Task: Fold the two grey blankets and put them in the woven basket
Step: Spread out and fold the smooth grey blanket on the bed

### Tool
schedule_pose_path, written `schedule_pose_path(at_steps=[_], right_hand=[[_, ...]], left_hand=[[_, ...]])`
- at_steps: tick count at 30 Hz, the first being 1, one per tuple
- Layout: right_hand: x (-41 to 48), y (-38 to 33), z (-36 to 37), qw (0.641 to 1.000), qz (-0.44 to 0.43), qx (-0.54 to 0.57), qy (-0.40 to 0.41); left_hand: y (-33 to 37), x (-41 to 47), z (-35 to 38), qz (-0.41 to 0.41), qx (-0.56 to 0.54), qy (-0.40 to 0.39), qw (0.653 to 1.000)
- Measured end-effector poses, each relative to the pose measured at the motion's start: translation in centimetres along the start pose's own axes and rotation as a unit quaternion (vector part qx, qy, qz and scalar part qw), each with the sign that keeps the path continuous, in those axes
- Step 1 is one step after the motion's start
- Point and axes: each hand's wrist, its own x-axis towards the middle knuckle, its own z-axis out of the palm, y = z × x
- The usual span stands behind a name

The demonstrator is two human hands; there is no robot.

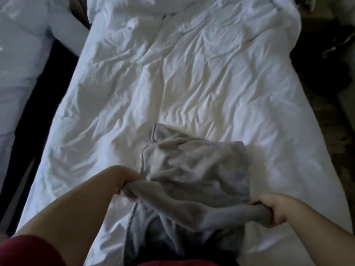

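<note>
- Grey blanket [192,169]: soft, fleecy, with a stitched hem; rumpled and partly bunched, lying near the foot of the white bed [172,83], its near edge gathered and lifted.

Count: 1 grey blanket [194,169], toward the near edge of 1 white duvet [192,83]. Hands: 2, the left hand [126,181] and the right hand [272,210], each gripping the blanket. Also 1 dark red sleeve [28,250] and 1 further heap of white bedding [23,45] beyond the duvet's left edge.
</note>
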Motion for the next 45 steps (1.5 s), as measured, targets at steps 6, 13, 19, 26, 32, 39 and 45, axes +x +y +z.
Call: schedule_pose_path(at_steps=[6, 13, 19, 26, 32, 39, 45], right_hand=[[-9.0, -19.3, -3.4, 0.922, -0.304, 0.235, -0.052], [-16.4, -40.2, -9.4, 0.732, -0.566, 0.375, -0.058], [-1.5, -37.4, -7.0, 0.849, -0.441, 0.212, 0.202], [8.2, -30.2, -5.6, 0.937, -0.277, 0.173, 0.123], [9.0, -30.5, -7.6, 0.888, -0.332, 0.189, 0.253], [10.8, -25.2, -5.0, 0.898, -0.315, 0.297, 0.079], [11.1, -18.3, -0.4, 0.92, -0.252, 0.3, -0.003]], left_hand=[[14.2, -4.8, -11.5, 0.233, -0.327, 0.055, 0.914], [29.6, -5.7, -26.5, 0.374, -0.477, 0.27, 0.748], [26.0, 7.7, -22.3, 0.276, -0.328, 0.318, 0.846], [22.3, 14.0, -16.6, 0.202, -0.213, 0.23, 0.928], [21.6, 14.6, -18.1, 0.272, -0.347, 0.329, 0.835], [18.1, 16.0, -15.4, 0.21, -0.347, 0.227, 0.886], [11.5, 16.5, -9.6, 0.169, -0.295, 0.203, 0.918]])
